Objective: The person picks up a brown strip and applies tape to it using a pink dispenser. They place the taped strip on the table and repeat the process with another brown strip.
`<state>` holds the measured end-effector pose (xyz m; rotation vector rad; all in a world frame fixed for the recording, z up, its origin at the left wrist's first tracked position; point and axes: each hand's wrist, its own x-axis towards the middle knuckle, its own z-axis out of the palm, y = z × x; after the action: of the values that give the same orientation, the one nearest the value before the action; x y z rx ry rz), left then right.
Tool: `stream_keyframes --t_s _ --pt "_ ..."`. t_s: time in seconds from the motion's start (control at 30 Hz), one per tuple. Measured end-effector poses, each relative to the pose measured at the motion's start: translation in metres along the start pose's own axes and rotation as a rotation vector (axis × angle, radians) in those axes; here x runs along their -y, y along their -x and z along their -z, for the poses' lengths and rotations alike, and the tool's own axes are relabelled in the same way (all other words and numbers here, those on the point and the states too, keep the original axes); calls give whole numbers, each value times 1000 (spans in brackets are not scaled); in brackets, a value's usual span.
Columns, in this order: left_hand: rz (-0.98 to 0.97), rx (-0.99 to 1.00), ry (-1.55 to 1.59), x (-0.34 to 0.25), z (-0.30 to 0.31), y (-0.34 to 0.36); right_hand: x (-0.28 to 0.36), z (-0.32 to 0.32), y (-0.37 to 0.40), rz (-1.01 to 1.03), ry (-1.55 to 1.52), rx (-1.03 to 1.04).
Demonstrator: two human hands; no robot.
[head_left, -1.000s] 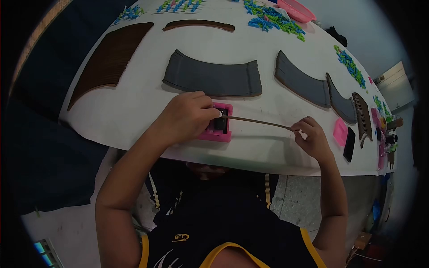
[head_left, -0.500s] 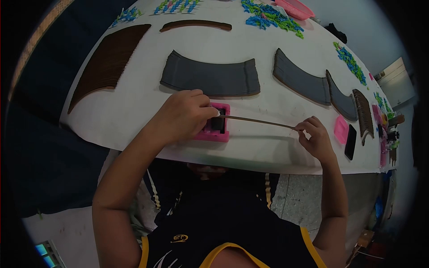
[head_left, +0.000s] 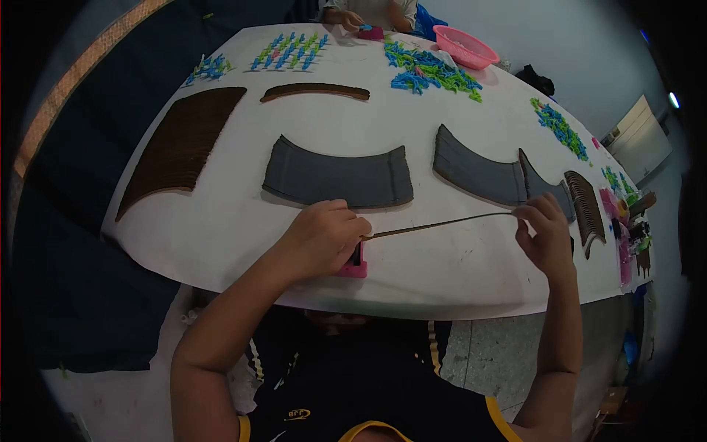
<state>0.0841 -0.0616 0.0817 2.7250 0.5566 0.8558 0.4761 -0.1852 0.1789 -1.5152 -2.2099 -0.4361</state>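
Note:
A thin brown strip (head_left: 434,225) is stretched in the air between my two hands, sloping slightly up to the right. My left hand (head_left: 324,237) is closed on its left end, over a pink holder (head_left: 356,267) with a black part inside; most of the holder is hidden under that hand. The right end is pinched by thumb and fingers of my right hand (head_left: 543,230), held above the table. Just beyond my left hand lies a wide curved dark grey sheet (head_left: 335,173). Another grey curved sheet (head_left: 475,169) lies behind the strip's right end.
On the white table (head_left: 221,243) a brown slatted stack (head_left: 177,147) lies left and a narrow brown curved piece (head_left: 317,90) farther back. Blue and green clips (head_left: 434,70) are heaped near a pink basket (head_left: 465,48). Another person's hand (head_left: 345,18) is at the far edge.
The view has tilted up, showing the far person. My hands have drawn slightly apart, and the strip's right end has risen, so it now slopes upward to the right.

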Motion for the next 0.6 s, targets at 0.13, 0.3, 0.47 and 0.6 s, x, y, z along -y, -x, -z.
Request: stream_keyframes --t_s 0.13,0.3,0.47,0.6 --pt "94 -39 131 -9 -7 -10 5 32 -43 60 115 -64" --pt "97 -39 139 -17 -6 -18 11 48 -82 99 148 -81" --pt "557 275 1083 -4 39 -14 -18 54 -87 -39 -162 171" --pt "518 190 1359 18 60 0 -47 21 -62 -330 -654 437"
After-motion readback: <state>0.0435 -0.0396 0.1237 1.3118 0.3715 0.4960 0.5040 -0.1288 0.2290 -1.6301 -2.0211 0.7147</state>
